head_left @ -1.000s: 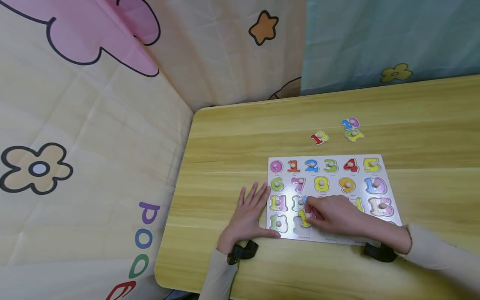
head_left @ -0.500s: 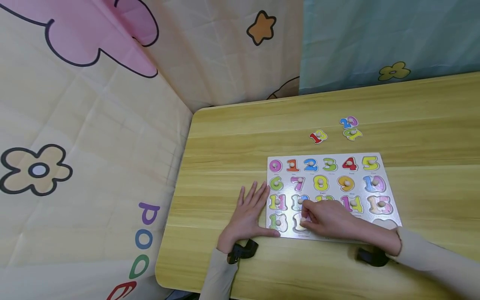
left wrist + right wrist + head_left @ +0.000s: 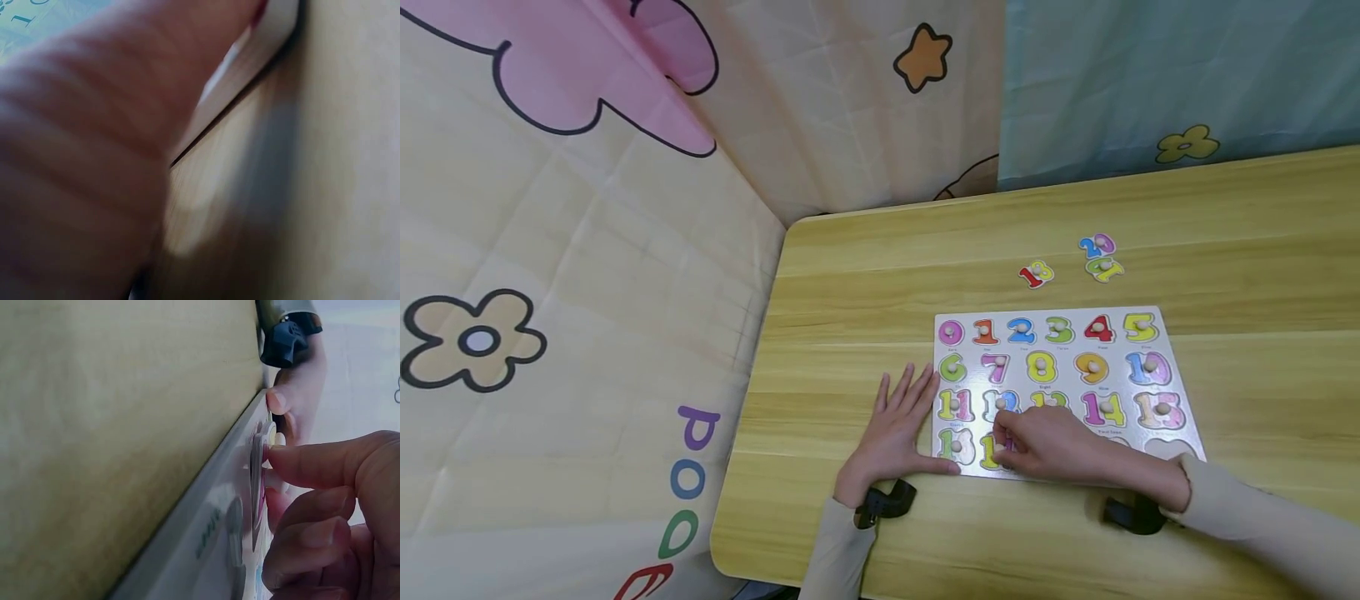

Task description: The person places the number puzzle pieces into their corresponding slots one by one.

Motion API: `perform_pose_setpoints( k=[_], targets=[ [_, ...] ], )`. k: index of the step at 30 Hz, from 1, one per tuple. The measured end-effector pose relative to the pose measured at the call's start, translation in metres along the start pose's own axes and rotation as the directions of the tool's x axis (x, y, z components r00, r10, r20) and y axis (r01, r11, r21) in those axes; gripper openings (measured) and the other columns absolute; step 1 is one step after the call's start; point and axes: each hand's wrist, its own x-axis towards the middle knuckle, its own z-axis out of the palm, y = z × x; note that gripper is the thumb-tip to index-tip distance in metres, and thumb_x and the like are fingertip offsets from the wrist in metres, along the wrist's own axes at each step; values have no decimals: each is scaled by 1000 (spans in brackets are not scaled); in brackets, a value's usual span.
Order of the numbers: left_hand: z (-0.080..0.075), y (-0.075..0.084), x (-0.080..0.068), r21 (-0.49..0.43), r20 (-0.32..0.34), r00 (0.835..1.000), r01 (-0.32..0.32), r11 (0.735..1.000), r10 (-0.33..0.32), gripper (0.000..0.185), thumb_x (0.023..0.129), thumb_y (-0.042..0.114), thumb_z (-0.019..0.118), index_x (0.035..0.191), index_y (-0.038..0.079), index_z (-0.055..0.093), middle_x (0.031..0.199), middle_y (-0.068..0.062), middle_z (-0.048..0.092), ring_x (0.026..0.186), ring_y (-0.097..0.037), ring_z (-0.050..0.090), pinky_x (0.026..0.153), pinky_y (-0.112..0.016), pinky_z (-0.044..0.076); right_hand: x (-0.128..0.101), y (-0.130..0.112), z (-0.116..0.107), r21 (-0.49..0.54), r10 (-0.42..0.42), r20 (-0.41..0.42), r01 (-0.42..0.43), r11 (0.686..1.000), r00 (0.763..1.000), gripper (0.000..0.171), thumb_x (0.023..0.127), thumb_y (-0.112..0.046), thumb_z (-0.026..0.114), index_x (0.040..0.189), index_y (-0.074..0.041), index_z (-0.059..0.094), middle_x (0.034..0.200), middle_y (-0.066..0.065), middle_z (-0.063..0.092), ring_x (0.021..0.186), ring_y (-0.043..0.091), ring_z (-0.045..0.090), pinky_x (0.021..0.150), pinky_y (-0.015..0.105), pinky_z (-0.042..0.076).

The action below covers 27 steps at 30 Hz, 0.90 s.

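Note:
My right hand (image 3: 1048,442) pinches the knob of the number 17 puzzle piece (image 3: 987,452), which has a yellow 1. In the right wrist view, thumb and finger hold that knob, and the piece (image 3: 256,481) lies right over the board's surface, slightly raised along one edge. The white number puzzle board (image 3: 1120,358) is filled with coloured numbers in its upper rows. My left hand (image 3: 891,433) lies flat with fingers spread at the board's left edge, its thumb on the lower left corner. The left wrist view is mostly filled by blurred skin.
Behind the board lie three loose pieces: a red and yellow 18 (image 3: 1036,273), a blue and purple 20 (image 3: 1097,244) and a green and yellow 19 (image 3: 1104,268). An unfilled recess (image 3: 1168,448) shows at the bottom right. Printed curtains (image 3: 850,108) border the wooden table (image 3: 842,292).
My right hand has moved slightly left and down, bringing the 17 piece from a tilted position over its recess to lie in line with it. The left hand has stayed put.

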Motion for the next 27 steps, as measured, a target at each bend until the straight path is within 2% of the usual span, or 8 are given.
perform_pose_setpoints(
  k=[9,17,27],
  targets=[
    [1,1,0,-11,2,1000,-3,1000,3,124,66,74,67,153,11,6,159,-4,2,143,-25,-7,112,-50,-9,-1,0,0,-64,-12,-17,11,998,1000,23,82,-28,74,78,-22,52,54,-16,37,48,2,35,43,22,29],
    [-6,0,6,-1,-18,1000,-19,1000,19,124,66,72,69,153,9,8,159,-6,3,143,-27,-6,112,-51,-8,2,0,-7,-85,-7,-20,5,996,1000,25,81,-23,76,77,-20,51,54,-15,38,48,3,36,44,22,31],
    [-3,1,1,-3,6,1000,-13,1000,13,124,66,74,67,153,9,7,159,-6,1,143,-27,-8,111,-52,-10,0,1,-7,-30,13,11,-12,999,1000,24,82,-29,75,79,-21,52,57,-15,39,50,3,35,45,22,30]
  ],
)
